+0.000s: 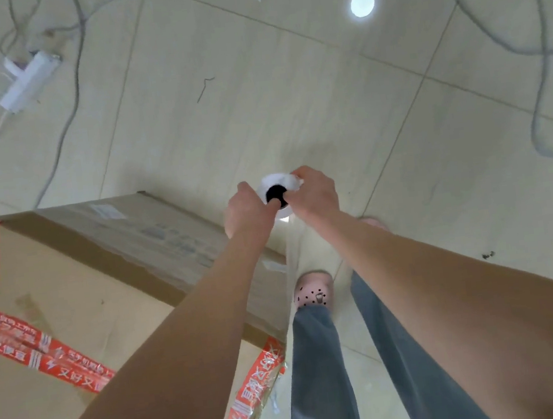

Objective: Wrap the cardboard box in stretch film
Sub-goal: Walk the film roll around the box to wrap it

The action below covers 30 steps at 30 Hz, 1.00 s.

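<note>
Both hands close on the stretch film roll [273, 179], seen end-on. The left hand [247, 209] curls round its left side with a fingertip at the dark core hole. The right hand [314, 193] grips its right side beside a crumpled bit of film.

The cardboard box [119, 261], edged with red tape [61, 361], stands on the floor [290, 104] left of the hands and under the left forearm. A clear film sheet [288, 259] runs from the roll along the box's right-hand corner.

Pale tiles lie open beyond the hands. Cables [538, 41] loop far right, and more trail far left round a white power strip [28, 82]. A pink clog [313, 291] stands beneath the hands, just beside the box.
</note>
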Available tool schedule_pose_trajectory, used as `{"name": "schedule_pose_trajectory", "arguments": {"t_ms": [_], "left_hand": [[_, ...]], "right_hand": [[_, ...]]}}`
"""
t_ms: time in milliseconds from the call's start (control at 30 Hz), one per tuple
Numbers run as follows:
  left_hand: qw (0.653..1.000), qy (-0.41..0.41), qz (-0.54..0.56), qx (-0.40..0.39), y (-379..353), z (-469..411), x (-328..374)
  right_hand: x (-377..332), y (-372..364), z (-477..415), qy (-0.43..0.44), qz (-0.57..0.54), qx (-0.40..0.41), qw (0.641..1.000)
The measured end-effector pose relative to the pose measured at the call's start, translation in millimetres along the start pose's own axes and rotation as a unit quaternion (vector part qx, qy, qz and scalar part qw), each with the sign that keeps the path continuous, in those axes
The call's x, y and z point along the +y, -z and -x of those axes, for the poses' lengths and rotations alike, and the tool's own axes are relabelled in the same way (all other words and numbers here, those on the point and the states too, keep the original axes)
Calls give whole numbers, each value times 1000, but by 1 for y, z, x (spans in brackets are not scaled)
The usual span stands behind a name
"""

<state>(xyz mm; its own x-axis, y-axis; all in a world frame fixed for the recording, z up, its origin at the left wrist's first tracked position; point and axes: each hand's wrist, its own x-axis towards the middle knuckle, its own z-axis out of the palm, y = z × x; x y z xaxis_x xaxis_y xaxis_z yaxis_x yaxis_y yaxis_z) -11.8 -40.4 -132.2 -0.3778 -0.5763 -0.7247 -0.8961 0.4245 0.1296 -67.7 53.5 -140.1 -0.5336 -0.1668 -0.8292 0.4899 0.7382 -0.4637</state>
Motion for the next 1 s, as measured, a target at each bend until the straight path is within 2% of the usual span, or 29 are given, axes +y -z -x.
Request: {"name": "schedule_pose_trajectory", "arguments": {"t_ms": [133,200,267,367,467,600,667,733,800,867,933,1000], "left_hand": [[969,-161,-188,24,14,-10,23],[957,-178,-229,12,18,-15,30],[963,-158,-220,10,22,-21,33],[984,-90,-151,12,28,-26,23],[999,9,-19,36,32,-30,1],[981,119,144,48,32,-32,-21],[961,157,225,22,33,-31,-22],[957,155,244,-19,36,-35,-21],[972,116,203,-34,42,-41,-19],[992,40,114,-21,50,-52,-14],[999,-33,26,-17,58,-63,-8],[998,-47,-20,-25,63,-74,-3]], "right_hand": [[-7,1,-4,19,30,-17,999],[-9,3,-5,26,43,-21,998],[-13,4,-7,39,64,-30,997],[-22,5,-12,45,83,-53,994],[-32,2,-17,29,80,-78,993],[-45,-11,-19,35,77,-99,991],[-54,-18,-20,47,99,-106,988],[-63,-23,-23,56,132,-91,986],[-72,-25,-27,51,147,-72,985],[-78,-26,-31,47,150,-63,985],[-83,-28,-35,54,159,-57,984],[-87,-31,-37,62,170,-47,982]]}}
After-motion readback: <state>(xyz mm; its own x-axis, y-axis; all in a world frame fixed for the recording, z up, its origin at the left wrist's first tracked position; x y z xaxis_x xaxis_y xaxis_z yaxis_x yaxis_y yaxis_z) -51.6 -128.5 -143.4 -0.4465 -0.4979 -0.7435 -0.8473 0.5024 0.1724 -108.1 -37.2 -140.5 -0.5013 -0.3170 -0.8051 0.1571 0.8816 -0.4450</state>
